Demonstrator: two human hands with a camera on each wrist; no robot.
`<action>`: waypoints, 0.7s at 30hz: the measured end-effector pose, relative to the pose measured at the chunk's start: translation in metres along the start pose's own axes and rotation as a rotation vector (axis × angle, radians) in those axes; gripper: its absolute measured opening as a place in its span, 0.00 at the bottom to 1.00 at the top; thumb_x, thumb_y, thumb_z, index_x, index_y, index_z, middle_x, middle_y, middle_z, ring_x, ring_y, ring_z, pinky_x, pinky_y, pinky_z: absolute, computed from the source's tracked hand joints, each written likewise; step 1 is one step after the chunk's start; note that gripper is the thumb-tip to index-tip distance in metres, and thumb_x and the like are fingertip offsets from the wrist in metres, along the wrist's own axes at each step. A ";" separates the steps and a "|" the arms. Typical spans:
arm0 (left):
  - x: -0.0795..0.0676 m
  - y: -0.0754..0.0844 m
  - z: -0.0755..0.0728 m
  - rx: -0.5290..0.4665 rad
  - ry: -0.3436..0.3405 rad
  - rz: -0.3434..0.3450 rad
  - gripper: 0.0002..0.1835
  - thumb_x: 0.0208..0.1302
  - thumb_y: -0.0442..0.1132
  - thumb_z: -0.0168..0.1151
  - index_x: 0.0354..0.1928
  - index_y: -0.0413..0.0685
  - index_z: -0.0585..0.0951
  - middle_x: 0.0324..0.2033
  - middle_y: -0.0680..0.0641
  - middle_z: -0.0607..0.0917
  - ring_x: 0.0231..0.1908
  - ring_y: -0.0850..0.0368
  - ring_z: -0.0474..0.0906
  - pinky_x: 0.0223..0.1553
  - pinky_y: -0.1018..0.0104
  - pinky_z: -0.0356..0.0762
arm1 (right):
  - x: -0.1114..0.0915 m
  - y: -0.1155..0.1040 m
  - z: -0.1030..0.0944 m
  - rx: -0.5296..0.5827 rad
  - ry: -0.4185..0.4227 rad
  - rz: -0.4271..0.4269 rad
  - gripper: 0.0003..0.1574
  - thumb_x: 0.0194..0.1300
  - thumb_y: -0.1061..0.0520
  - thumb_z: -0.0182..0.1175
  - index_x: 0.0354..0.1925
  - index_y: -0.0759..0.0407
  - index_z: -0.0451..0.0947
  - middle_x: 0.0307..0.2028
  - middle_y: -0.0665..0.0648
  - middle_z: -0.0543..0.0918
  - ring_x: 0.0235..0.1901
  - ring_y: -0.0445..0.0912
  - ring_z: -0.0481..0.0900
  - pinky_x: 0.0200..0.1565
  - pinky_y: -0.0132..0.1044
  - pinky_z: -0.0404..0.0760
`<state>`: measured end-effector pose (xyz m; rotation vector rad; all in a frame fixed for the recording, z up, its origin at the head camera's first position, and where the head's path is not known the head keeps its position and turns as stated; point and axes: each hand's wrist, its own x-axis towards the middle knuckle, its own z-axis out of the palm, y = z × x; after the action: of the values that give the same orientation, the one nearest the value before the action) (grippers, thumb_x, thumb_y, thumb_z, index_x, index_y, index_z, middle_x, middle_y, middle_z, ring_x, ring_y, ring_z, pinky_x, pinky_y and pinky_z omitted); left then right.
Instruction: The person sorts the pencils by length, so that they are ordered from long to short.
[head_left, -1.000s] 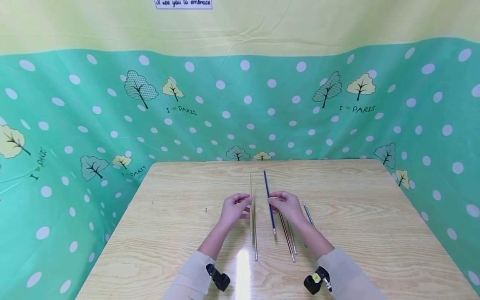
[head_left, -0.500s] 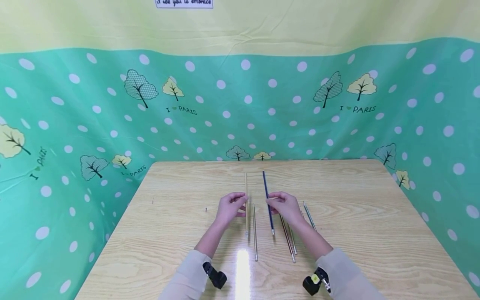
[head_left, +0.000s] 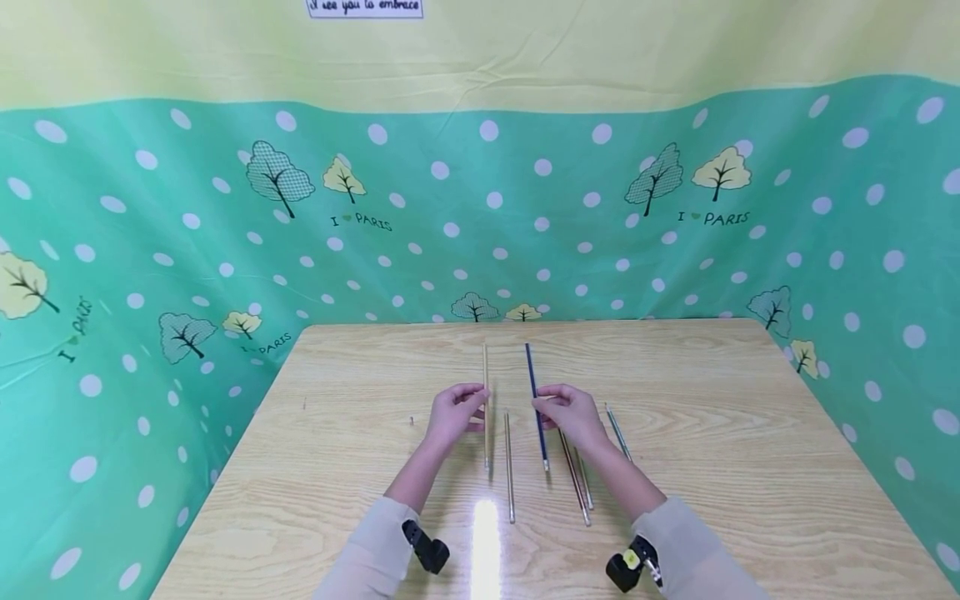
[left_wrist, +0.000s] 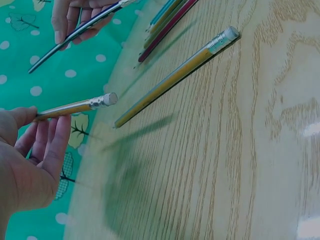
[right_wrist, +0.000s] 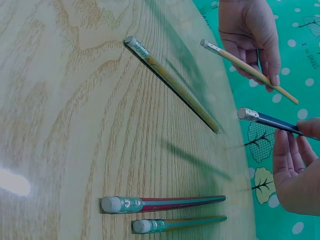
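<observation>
My left hand [head_left: 455,414] pinches a yellow pencil [head_left: 486,442] between thumb and fingers, its white eraser end toward me. In the left wrist view that pencil [left_wrist: 70,109] is raised off the table. A dark blue pencil [head_left: 542,442] is pinched by my right hand [head_left: 572,413], also with its eraser end near me; the right wrist view shows this pencil [right_wrist: 272,121] above the surface. Between the hands another yellow pencil [head_left: 510,475] lies on the table. Beside the right forearm lie a dark red pencil [head_left: 574,479] and a yellowish pencil [head_left: 585,483].
A teal pencil [head_left: 618,432] lies beyond the right wrist, partly hidden by the forearm. A tiny dark bit [head_left: 412,421] lies left of the left hand. The wooden table [head_left: 300,500] ends at a green dotted cloth [head_left: 420,217] behind.
My left hand has moved left with its yellow pencil, away from the one lying on the table. The right hand and blue pencil have shifted only slightly left.
</observation>
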<state>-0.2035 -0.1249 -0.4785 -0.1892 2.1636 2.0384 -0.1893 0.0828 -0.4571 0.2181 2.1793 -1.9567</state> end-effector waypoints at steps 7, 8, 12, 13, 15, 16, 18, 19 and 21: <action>0.003 0.001 -0.005 0.002 -0.004 -0.017 0.21 0.62 0.43 0.61 0.53 0.38 0.76 0.42 0.40 0.81 0.31 0.58 0.78 0.41 0.54 0.85 | -0.004 0.000 0.002 -0.003 0.016 -0.018 0.18 0.60 0.61 0.62 0.48 0.65 0.77 0.32 0.57 0.83 0.25 0.41 0.79 0.34 0.35 0.85; 0.002 0.002 -0.005 0.004 -0.004 -0.021 0.21 0.62 0.42 0.61 0.54 0.38 0.76 0.41 0.41 0.81 0.31 0.57 0.78 0.41 0.53 0.84 | -0.004 0.000 0.002 -0.005 0.018 -0.020 0.17 0.60 0.61 0.62 0.48 0.65 0.77 0.32 0.57 0.83 0.25 0.41 0.79 0.33 0.33 0.84; -0.005 0.012 -0.007 0.017 -0.003 -0.019 0.19 0.63 0.39 0.59 0.53 0.35 0.75 0.41 0.39 0.81 0.32 0.55 0.79 0.44 0.49 0.83 | -0.004 0.000 0.002 -0.004 0.023 -0.025 0.17 0.60 0.61 0.62 0.48 0.66 0.77 0.33 0.59 0.83 0.24 0.41 0.78 0.33 0.33 0.84; -0.007 0.015 -0.007 0.020 0.000 -0.019 0.19 0.63 0.38 0.59 0.53 0.35 0.75 0.41 0.38 0.80 0.32 0.54 0.79 0.45 0.48 0.83 | -0.004 0.000 0.002 -0.004 0.023 -0.025 0.17 0.60 0.61 0.62 0.48 0.66 0.77 0.32 0.59 0.83 0.24 0.41 0.78 0.33 0.34 0.85; -0.010 0.019 -0.007 0.022 0.009 -0.016 0.19 0.63 0.38 0.59 0.53 0.35 0.75 0.42 0.37 0.80 0.33 0.51 0.79 0.45 0.48 0.82 | -0.004 0.000 0.001 0.000 0.024 -0.023 0.18 0.60 0.61 0.62 0.48 0.66 0.77 0.33 0.59 0.83 0.24 0.41 0.78 0.34 0.34 0.85; -0.007 0.015 -0.007 0.024 0.017 -0.015 0.19 0.63 0.39 0.60 0.53 0.36 0.76 0.42 0.38 0.80 0.33 0.51 0.80 0.44 0.50 0.83 | -0.004 0.000 0.001 0.001 0.024 -0.023 0.18 0.60 0.61 0.62 0.48 0.66 0.77 0.33 0.59 0.83 0.24 0.41 0.78 0.34 0.34 0.85; -0.003 0.009 -0.008 0.023 0.027 -0.015 0.20 0.62 0.40 0.61 0.53 0.37 0.76 0.41 0.38 0.81 0.32 0.52 0.79 0.42 0.53 0.84 | -0.005 0.000 0.001 0.001 0.025 -0.023 0.18 0.59 0.61 0.62 0.48 0.66 0.77 0.33 0.60 0.83 0.24 0.41 0.78 0.34 0.34 0.85; -0.002 0.008 -0.009 0.023 0.029 -0.019 0.20 0.62 0.41 0.61 0.53 0.37 0.76 0.41 0.38 0.81 0.32 0.53 0.79 0.41 0.53 0.84 | -0.005 -0.001 0.001 0.000 0.025 -0.023 0.18 0.59 0.61 0.62 0.48 0.66 0.76 0.33 0.60 0.83 0.24 0.41 0.78 0.33 0.34 0.85; 0.001 0.005 -0.010 0.022 0.030 -0.027 0.20 0.62 0.41 0.61 0.53 0.37 0.76 0.42 0.38 0.81 0.32 0.53 0.79 0.42 0.53 0.84 | -0.005 0.000 0.001 -0.002 0.025 -0.023 0.18 0.59 0.61 0.62 0.48 0.66 0.76 0.34 0.61 0.83 0.24 0.41 0.78 0.33 0.34 0.85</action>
<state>-0.2059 -0.1350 -0.4733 -0.2473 2.1876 2.0092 -0.1843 0.0818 -0.4556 0.2187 2.2088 -1.9741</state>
